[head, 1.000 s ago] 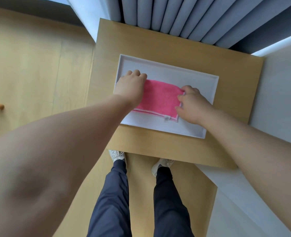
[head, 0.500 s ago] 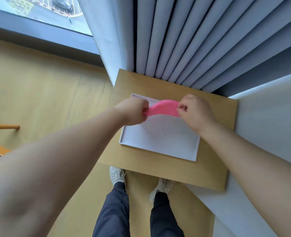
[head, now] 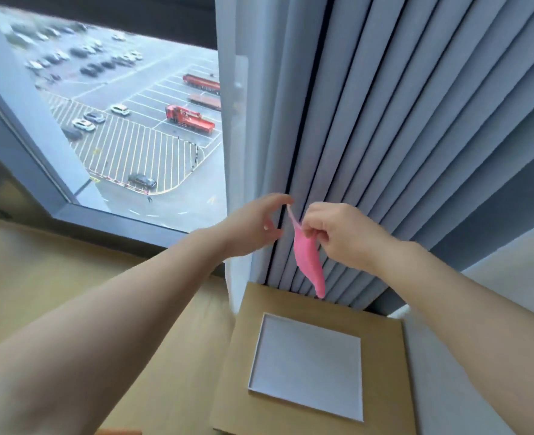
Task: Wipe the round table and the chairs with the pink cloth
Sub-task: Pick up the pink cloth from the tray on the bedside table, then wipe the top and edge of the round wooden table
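Note:
The pink cloth (head: 308,262) hangs in the air in front of the curtain, above the small wooden table. My right hand (head: 338,237) pinches the cloth near its top edge. Just left of it, my left hand (head: 253,227) holds the cloth's thin upper corner between thumb and forefinger, its other fingers spread loosely. The cloth's lower end dangles free just above the table's back edge. Neither the round table nor the chairs are in view.
A white tray (head: 306,365) lies bare on the square wooden table (head: 237,387) below my hands. Grey pleated curtains (head: 385,136) hang right behind. A window (head: 118,120) at the left overlooks a car park. A white surface (head: 510,277) borders the table's right side.
Both hands have lifted the pink cloth off the white tray and raised it up in front of the curtain. The cloth now hangs down vertically. My view has tilted up toward the window.

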Demonstrator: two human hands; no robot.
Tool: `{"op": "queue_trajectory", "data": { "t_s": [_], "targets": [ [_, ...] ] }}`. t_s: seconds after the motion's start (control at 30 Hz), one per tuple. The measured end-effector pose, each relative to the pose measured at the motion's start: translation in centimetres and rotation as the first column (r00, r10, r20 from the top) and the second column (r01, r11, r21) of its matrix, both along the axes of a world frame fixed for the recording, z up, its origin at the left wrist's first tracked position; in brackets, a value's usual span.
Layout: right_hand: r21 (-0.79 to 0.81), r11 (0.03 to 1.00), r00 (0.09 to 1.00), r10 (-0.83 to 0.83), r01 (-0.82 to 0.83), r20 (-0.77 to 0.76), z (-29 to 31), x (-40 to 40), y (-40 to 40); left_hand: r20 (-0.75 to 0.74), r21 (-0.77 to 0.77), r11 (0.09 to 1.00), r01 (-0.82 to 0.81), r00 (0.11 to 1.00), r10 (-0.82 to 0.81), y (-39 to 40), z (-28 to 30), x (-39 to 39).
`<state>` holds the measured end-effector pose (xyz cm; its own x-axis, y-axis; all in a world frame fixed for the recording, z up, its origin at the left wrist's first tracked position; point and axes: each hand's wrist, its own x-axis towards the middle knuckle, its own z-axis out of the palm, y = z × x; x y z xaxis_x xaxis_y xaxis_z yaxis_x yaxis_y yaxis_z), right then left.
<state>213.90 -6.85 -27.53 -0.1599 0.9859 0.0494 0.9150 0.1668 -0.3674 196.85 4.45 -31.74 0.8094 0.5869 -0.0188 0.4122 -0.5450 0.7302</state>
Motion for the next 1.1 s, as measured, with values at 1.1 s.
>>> {"op": "queue_trajectory", "data": {
  "t_s": [1.1],
  "targets": [
    [0.248,0.153,0.209,0.954,-0.957,0.215,15.9,-39.5,-13.9,-0.152,0.374,0.283,-0.883,0.243,0.958,-41.2,20.0,-37.2]
  ]
}}
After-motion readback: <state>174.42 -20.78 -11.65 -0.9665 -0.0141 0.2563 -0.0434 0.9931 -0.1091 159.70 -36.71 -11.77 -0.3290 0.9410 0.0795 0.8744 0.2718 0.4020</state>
